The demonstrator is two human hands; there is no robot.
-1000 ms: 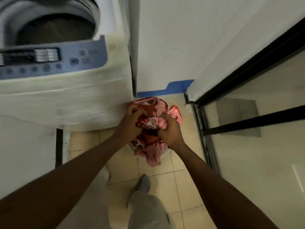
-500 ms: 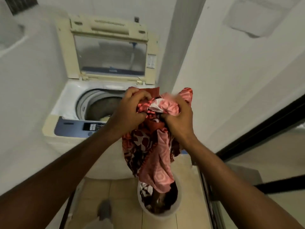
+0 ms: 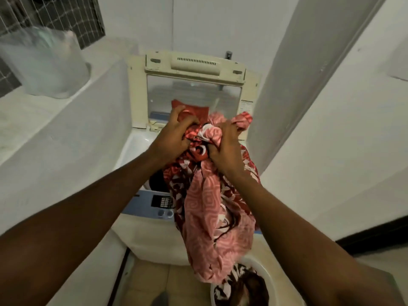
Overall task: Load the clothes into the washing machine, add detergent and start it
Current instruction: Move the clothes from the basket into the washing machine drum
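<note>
A bundle of red and pink patterned clothes hangs in the air in front of a white top-loading washing machine. My left hand and my right hand both grip the top of the bundle. The bundle's lower end trails down to a white bucket on the floor, where darker clothes still lie. The machine's lid stands raised. Most of the drum opening is hidden behind the clothes. A blue control panel runs along the machine's front edge.
A low white wall stands close on the machine's left, with a clear plastic container on its ledge. A white pillar and wall close in on the right. Tiled floor lies below.
Both hands have lifted the clothes out of the bucket on the floor and carried them up and toward the machine's open top. My view has tilted up from the floor.
</note>
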